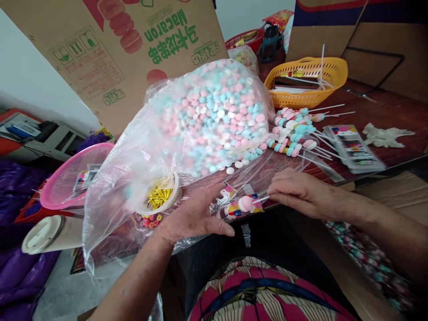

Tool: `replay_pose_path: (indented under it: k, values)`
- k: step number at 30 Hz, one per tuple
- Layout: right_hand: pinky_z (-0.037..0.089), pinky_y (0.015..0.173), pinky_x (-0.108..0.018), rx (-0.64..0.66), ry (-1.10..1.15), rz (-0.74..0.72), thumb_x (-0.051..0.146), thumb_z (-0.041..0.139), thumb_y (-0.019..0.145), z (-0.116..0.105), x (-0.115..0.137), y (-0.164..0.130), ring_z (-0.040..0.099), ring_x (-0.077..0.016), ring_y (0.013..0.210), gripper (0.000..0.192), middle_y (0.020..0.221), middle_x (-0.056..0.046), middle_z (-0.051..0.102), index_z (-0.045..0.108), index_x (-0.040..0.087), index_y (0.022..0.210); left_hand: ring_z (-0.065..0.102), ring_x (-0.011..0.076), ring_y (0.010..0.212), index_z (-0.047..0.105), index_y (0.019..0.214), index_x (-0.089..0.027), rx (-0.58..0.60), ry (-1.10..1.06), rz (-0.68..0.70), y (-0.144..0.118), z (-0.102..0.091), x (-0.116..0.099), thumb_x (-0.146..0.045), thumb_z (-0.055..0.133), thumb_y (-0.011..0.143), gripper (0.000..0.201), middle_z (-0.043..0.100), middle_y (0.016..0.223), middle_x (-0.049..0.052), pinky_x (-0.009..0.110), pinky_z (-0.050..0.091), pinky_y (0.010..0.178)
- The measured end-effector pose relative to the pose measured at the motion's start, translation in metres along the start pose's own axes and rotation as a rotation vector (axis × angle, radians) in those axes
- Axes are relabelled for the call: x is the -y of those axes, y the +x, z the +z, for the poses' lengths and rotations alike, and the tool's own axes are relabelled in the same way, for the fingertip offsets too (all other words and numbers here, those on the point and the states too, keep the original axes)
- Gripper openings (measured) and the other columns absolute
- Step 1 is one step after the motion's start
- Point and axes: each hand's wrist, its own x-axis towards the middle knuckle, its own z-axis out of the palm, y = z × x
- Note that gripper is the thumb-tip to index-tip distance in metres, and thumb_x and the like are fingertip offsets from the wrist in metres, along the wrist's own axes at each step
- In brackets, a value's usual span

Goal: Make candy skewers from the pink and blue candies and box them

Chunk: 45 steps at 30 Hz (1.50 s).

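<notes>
My right hand [296, 192] pinches the end of a thin white stick [262, 199] at the table's front edge. A round pink marshmallow [245, 203] sits on the stick's other end, over colourful printed wrappers [232, 211]. My left hand [195, 217] is apart from it on the left, thumb and fingers spread with nothing between them. Just beyond my left hand stands a white tub [177, 186] with gold twist ties [159, 198]. Pink and orange ring-shaped pieces [150, 220] lie beside that tub. A large clear bag [214, 116] holds pink, blue and white marshmallows, some spilling from it.
Several marshmallow skewers [296, 133] lie piled at the right, near a clear plastic case [355, 149] and a crumpled white glove [386, 135]. Behind stand a yellow basket [307, 99] and a cardboard box [110, 58]. A pink basket [55, 189] and lidded cup [55, 234] are left.
</notes>
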Motion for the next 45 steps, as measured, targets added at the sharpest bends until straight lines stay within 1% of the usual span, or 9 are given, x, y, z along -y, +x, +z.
replay_pose_path:
  k: [4,10,14,23,27,34,39,41,45]
  values:
    - [0.035,0.07,-0.03,0.011,-0.001,-0.002,0.025,0.04,0.093,-0.012,0.005,0.001,0.051,-0.0161,0.071,0.025,0.071,-0.003,0.058,0.058,0.018,0.076,0.061,0.02,0.071,0.064,0.099,-0.02,0.22,0.178,-0.138,-0.014,0.002,0.008,-0.036,0.068,0.074,0.03,0.068,0.08,0.003,0.028,0.047,0.062]
    - [0.034,0.058,-0.028,0.082,-0.015,0.146,0.026,0.036,0.092,-0.014,0.015,0.001,0.047,-0.0141,0.059,0.032,0.06,-0.001,0.056,0.054,0.019,0.066,0.06,0.0246,0.077,0.06,0.083,-0.017,-0.15,0.706,-0.118,-0.015,0.02,0.008,-0.02,0.063,0.073,0.011,0.066,0.079,0.007,0.034,0.045,0.068]
    - [0.034,0.057,-0.026,0.054,0.011,0.157,0.027,0.038,0.092,-0.014,0.017,-0.002,0.05,-0.0137,0.059,0.031,0.061,0.0,0.057,0.055,0.019,0.068,0.061,0.0264,0.076,0.059,0.08,-0.016,-0.145,0.889,-0.041,-0.017,0.017,0.007,-0.024,0.063,0.074,0.011,0.066,0.077,0.008,0.039,0.045,0.071]
    - [0.031,0.064,-0.03,0.016,-0.138,-0.052,0.017,0.041,0.089,0.014,0.035,0.019,0.05,-0.0155,0.062,0.028,0.063,-0.003,0.06,0.058,0.017,0.067,0.063,0.0239,0.077,0.06,0.09,-0.018,0.071,0.612,-0.209,0.0,0.037,-0.008,-0.046,0.057,0.082,0.029,0.069,0.082,0.006,0.03,0.044,0.064]
    - [0.034,0.068,-0.029,-0.125,-0.077,-0.007,0.018,0.042,0.091,0.015,0.029,0.017,0.054,-0.0161,0.07,0.022,0.073,-0.004,0.065,0.062,0.016,0.08,0.062,0.0205,0.074,0.059,0.093,-0.019,0.098,0.408,-0.288,0.001,0.037,-0.011,-0.047,0.059,0.08,0.031,0.068,0.082,0.003,0.026,0.042,0.061]
    - [0.034,0.062,-0.027,-0.056,0.069,0.066,0.019,0.043,0.088,0.039,0.035,0.024,0.049,-0.0142,0.062,0.027,0.062,-0.002,0.058,0.055,0.017,0.064,0.063,0.0242,0.079,0.061,0.094,-0.017,0.139,0.376,-0.307,0.009,0.056,-0.012,-0.032,0.046,0.087,0.022,0.068,0.083,0.008,0.032,0.045,0.069]
    - [0.035,0.056,-0.023,-0.025,0.37,0.249,0.03,0.042,0.089,0.028,0.025,0.021,0.046,-0.0117,0.059,0.028,0.062,0.001,0.051,0.052,0.018,0.066,0.053,0.0269,0.113,0.029,0.14,-0.026,0.033,-0.33,-0.027,-0.007,0.014,-0.006,-0.04,0.068,0.075,0.078,0.056,0.128,0.011,0.037,0.045,0.087]
    - [0.035,0.054,-0.022,-0.061,0.451,0.324,0.034,0.042,0.089,0.018,0.019,0.019,0.043,-0.0112,0.057,0.03,0.06,0.002,0.046,0.05,0.018,0.065,0.045,0.0271,0.123,0.029,0.142,-0.028,0.049,-0.411,0.03,-0.016,-0.007,0.0,-0.039,0.062,0.081,0.07,0.046,0.14,0.01,0.04,0.04,0.095]
    - [0.033,0.052,-0.023,-0.122,0.473,0.362,0.036,0.044,0.087,0.011,0.016,0.025,0.041,-0.0111,0.056,0.029,0.059,0.003,0.044,0.051,0.019,0.065,0.056,0.021,0.1,0.054,0.121,-0.021,0.251,-0.367,-0.126,-0.024,-0.011,0.01,-0.039,0.051,0.089,0.037,0.062,0.112,0.008,0.034,0.043,0.087]
